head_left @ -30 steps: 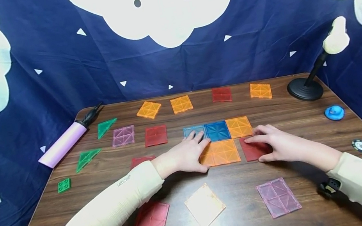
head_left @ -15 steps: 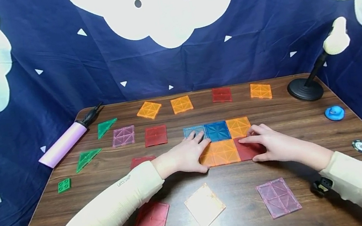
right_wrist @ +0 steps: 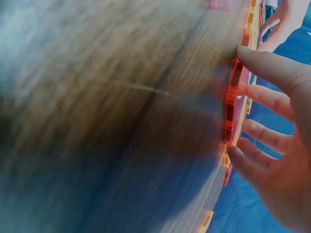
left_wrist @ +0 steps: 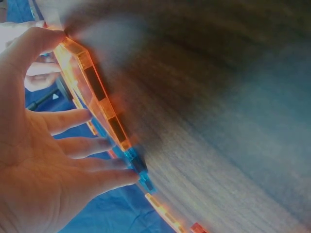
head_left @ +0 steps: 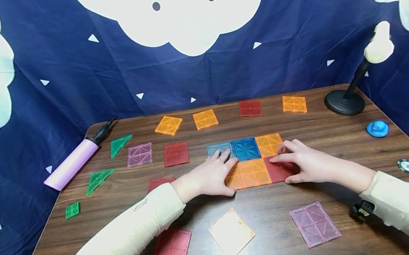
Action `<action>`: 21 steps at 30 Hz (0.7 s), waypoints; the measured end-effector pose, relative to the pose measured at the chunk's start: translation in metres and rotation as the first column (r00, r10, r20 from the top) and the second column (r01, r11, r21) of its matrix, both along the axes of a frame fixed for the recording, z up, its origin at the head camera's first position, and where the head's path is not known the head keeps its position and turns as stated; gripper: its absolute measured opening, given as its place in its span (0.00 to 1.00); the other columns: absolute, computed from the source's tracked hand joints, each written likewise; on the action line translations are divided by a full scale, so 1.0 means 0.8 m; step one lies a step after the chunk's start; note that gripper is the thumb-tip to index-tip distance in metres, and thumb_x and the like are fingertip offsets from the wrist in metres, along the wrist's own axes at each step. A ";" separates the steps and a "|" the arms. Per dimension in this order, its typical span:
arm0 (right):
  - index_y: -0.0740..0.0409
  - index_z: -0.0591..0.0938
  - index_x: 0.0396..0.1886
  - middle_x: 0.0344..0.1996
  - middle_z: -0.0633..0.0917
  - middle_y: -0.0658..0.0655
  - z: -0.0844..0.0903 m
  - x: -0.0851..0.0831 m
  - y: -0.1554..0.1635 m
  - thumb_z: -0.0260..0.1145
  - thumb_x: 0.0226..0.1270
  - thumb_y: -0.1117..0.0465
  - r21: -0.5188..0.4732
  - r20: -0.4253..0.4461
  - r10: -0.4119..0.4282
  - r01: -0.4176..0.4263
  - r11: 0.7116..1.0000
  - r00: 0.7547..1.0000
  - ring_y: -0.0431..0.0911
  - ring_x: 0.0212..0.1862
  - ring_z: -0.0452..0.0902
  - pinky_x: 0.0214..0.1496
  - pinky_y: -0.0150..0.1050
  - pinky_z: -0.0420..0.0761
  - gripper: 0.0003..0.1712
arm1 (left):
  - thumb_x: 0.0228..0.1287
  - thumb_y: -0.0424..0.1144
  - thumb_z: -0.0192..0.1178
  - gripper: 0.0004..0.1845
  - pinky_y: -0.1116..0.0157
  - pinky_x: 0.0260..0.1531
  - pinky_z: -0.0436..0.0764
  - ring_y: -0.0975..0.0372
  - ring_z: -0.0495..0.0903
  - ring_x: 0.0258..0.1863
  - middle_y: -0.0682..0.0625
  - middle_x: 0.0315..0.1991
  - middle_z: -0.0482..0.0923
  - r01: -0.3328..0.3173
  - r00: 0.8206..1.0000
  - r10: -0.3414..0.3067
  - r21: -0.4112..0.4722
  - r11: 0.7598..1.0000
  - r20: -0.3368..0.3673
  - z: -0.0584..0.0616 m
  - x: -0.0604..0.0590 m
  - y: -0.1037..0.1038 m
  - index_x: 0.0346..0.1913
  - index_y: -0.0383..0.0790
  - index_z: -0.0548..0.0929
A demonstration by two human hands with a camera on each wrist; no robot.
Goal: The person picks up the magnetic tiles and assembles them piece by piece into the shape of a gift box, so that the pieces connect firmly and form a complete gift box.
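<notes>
A two-row block of square magnetic tiles lies flat at the table's middle in the head view. Its back row has a light-blue tile (head_left: 213,148), a dark-blue tile (head_left: 246,150) and an orange tile (head_left: 269,145). In front are orange tiles (head_left: 255,173) and, at the right end, a red tile (head_left: 279,170). My left hand (head_left: 212,177) rests spread over the block's left end, thumb (left_wrist: 41,40) at the near orange edge. My right hand (head_left: 308,160) holds the red tile at its right end, thumb (right_wrist: 265,63) on the near edge and index finger on top.
Loose orange, red and purple tiles (head_left: 316,224) surround the block, with green triangles (head_left: 99,179) at left. A pink hand pump (head_left: 73,162) and green toy brick (head_left: 72,210) lie left. A black stand (head_left: 345,101), blue duck (head_left: 378,129) and poker chip (head_left: 408,166) stand right.
My right hand slid the red tile left until it met the orange tiles, closing the gap. It has hardly moved in the last half second. My left hand stayed in place.
</notes>
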State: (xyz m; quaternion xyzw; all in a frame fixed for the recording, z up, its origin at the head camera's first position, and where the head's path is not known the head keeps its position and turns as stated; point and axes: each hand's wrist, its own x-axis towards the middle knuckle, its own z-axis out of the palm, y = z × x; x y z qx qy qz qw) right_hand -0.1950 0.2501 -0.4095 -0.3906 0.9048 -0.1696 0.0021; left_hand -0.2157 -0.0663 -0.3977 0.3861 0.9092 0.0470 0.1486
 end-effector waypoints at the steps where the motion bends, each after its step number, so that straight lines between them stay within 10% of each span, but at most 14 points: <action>1: 0.54 0.84 0.62 0.56 0.75 0.62 0.000 0.000 0.000 0.83 0.52 0.57 -0.001 -0.001 0.003 -0.003 1.000 1.000 0.56 0.56 0.69 0.54 0.54 0.78 0.34 | 0.60 0.58 0.68 0.48 0.40 0.69 0.61 0.36 0.53 0.75 0.34 0.79 0.53 0.001 1.000 -0.001 -0.003 1.000 0.001 0.000 0.000 0.000 0.78 0.39 0.63; 15: 0.57 0.79 0.56 0.72 0.66 0.73 -0.002 -0.017 -0.003 0.83 0.53 0.55 -0.049 0.213 0.012 -0.002 0.999 0.977 0.74 0.73 0.54 0.69 0.71 0.57 0.33 | 0.67 0.52 0.66 0.41 0.48 0.73 0.57 0.42 0.54 0.77 0.35 0.78 0.56 0.048 0.994 -0.063 0.171 0.984 0.086 0.005 -0.020 -0.030 0.76 0.35 0.65; 21: 0.59 0.75 0.70 0.73 0.65 0.72 0.003 -0.017 -0.004 0.81 0.55 0.52 -0.022 0.233 0.008 -0.003 1.000 0.972 0.72 0.74 0.53 0.68 0.70 0.61 0.44 | 0.64 0.42 0.67 0.31 0.50 0.67 0.68 0.46 0.73 0.65 0.35 0.65 0.75 -0.025 0.999 0.035 0.321 0.947 -0.024 0.013 -0.048 -0.091 0.65 0.30 0.76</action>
